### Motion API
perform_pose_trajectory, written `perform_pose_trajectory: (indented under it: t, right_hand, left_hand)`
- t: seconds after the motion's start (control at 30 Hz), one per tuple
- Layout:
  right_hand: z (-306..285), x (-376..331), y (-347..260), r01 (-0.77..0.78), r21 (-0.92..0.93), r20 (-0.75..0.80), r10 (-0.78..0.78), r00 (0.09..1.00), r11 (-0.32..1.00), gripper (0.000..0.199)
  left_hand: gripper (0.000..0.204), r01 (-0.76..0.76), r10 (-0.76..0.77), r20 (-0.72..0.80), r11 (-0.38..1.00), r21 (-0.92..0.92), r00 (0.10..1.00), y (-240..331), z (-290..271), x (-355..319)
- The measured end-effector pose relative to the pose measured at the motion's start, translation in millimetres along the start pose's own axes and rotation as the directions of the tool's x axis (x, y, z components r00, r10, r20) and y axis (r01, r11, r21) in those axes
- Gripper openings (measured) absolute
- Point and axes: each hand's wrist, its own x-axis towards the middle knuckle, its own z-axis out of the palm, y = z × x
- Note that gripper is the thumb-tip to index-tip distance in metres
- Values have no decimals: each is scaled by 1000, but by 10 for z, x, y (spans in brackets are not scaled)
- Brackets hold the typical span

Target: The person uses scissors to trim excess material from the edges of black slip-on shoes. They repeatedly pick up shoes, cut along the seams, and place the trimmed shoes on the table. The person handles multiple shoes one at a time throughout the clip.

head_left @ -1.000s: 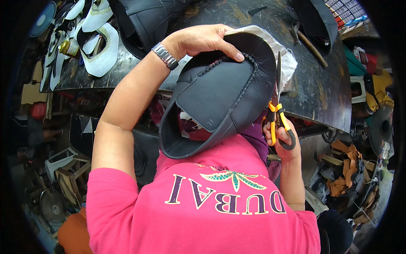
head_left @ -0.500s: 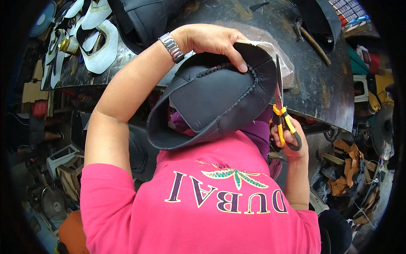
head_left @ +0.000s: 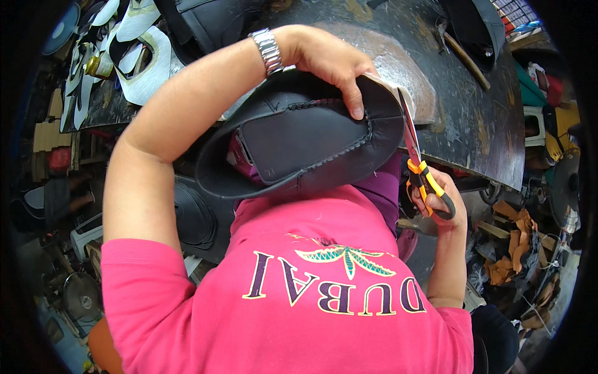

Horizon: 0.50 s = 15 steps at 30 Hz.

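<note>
Dark, scuffed counter (head_left: pixel 486 124) fills the upper frame from about 11 to 2 o'clock, its near edge curving down toward 3 o'clock. Pink shirt takes the lower half, 5 to 8 o'clock.

Black leather shoe upper (head_left: pixel 305 146) sits at frame centre, held up off the counter in front of the chest. Long axis runs roughly 8 to 2 o'clock; the rounded, stitched toe end points toward 2–3 o'clock, the open collar end toward 8 o'clock. A pale lining edge shows at the toe, at its 2 o'clock side.

Left hand (head_left: pixel 330 59) comes over the top from 11 o'clock, grip closed on the upper's top rim, thumb pressed down onto the stitched seam. Metal wristwatch (head_left: pixel 269 50) on that wrist.

Right hand (head_left: pixel 439 196) at 3 o'clock, fingers through the loops of the orange-handled scissors (head_left: pixel 418 165), grip holding them. Blades point up toward 12 o'clock, running along the toe edge of the upper; whether they are parted I cannot tell.

White cut-out patterns (head_left: pixel 146 62) lie on the counter at 10 o'clock. Tan leather scraps (head_left: pixel 514 249) heap at 4 o'clock, on the floor.
</note>
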Motion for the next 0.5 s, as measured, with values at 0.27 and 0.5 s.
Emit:
perform_pose_trajectory:
  t: [0.27, 0.5]
  right_hand:
    - [255, -71, 420, 110, 319, -187, -51, 981, 942, 50]
    - [217, 33, 573, 93, 541, -194, 16, 981, 836, 41]
  left_hand:
    - [54, 152, 1, -157, 259, 954, 988, 711, -187, 689]
    - [46, 226, 343, -420, 483, 846, 840, 225, 710, 525]
